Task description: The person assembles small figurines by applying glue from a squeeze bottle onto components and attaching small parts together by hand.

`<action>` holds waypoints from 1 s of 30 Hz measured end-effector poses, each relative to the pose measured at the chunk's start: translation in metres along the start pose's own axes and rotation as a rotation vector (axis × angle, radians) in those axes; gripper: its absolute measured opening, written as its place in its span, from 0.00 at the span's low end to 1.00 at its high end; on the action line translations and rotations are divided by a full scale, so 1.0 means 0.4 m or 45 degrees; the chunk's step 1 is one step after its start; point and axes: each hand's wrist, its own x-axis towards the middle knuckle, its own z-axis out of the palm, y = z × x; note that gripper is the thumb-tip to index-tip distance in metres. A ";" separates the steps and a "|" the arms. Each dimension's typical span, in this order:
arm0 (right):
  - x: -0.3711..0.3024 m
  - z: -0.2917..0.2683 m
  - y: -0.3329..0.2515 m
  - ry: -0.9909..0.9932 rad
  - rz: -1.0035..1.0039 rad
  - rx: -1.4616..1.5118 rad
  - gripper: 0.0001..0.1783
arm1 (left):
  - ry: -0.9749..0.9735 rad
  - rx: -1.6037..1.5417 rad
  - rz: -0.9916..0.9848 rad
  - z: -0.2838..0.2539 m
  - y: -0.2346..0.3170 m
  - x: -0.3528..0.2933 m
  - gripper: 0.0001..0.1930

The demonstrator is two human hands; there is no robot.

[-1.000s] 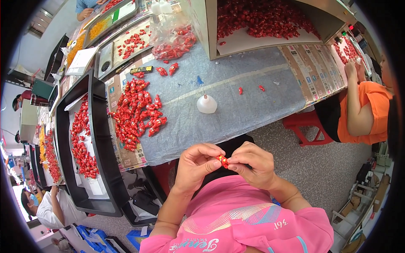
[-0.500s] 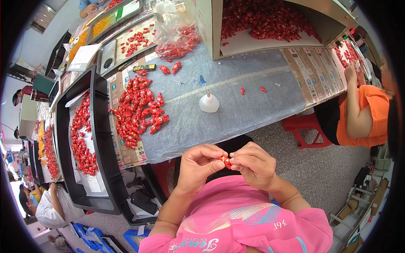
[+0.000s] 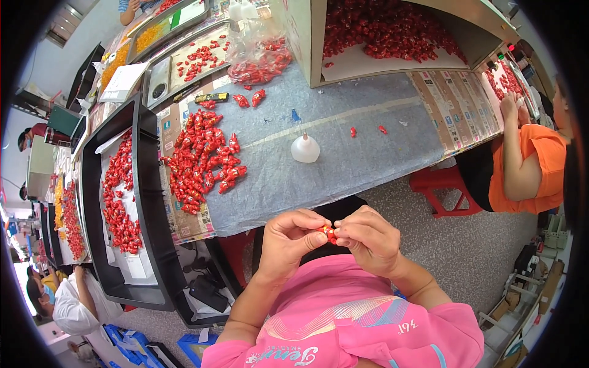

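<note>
Between my two hands, just off the table's near edge, is a small red plastic figure part with yellow marks. My left hand pinches it from one side and my right hand from the other. The fingertips hide much of it. Beyond my hands, a white squeeze bottle with a thin nozzle stands on the blue-grey table cover. A heap of similar red figures lies on the left of the table. Two small red pieces rest to the right of the bottle.
A black tray with red figures stands at the left. Behind are a plastic bag of red parts and a metal tray. An open box full of red pieces stands at the back. A person in orange sits at the right beside a red stool.
My hands stay almost in place, both still pinching the red figure part. The table scene has shifted very slightly in the picture.
</note>
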 end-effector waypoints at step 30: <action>-0.012 -0.020 -0.019 0.013 0.459 0.153 0.08 | -0.138 0.081 0.055 0.012 0.013 0.020 0.10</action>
